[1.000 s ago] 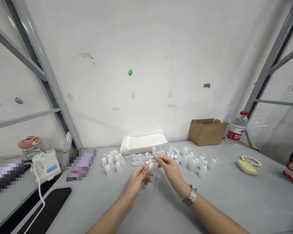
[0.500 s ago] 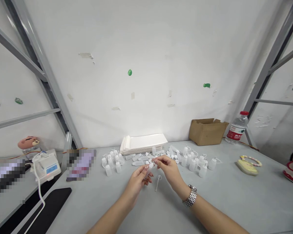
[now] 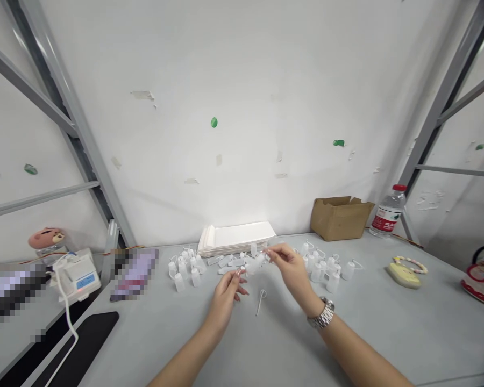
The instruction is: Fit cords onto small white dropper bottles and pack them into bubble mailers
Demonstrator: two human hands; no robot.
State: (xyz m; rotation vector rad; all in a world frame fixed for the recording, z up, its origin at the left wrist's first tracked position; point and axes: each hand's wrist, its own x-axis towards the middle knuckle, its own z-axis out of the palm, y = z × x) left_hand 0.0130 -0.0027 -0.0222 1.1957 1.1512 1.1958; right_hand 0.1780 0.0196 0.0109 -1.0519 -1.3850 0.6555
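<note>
My right hand (image 3: 291, 267), with a metal watch (image 3: 322, 315) on its wrist, is raised over the middle of the grey table (image 3: 387, 328) and pinches a small white dropper bottle (image 3: 258, 262) at its fingertips. My left hand (image 3: 227, 294) hovers just below and left of it, fingers loosely curled, with nothing seen in them. A loose white cap with a ring (image 3: 261, 300) lies on the table between my hands. Several upright small bottles (image 3: 183, 269) stand to the left. More bottles (image 3: 326, 269) stand to the right, behind my right hand.
A stack of white paper bags (image 3: 236, 236) lies against the wall. A cardboard box (image 3: 341, 217) and a water bottle (image 3: 387, 212) stand at the back right, a yellow toy (image 3: 407, 269) in front of them. At the left are a white device (image 3: 76, 271) and a black pad (image 3: 80, 336).
My hands were together on the small bottle. My right hand has since lifted up and to the right with it, and my left hand has stayed low and let go.
</note>
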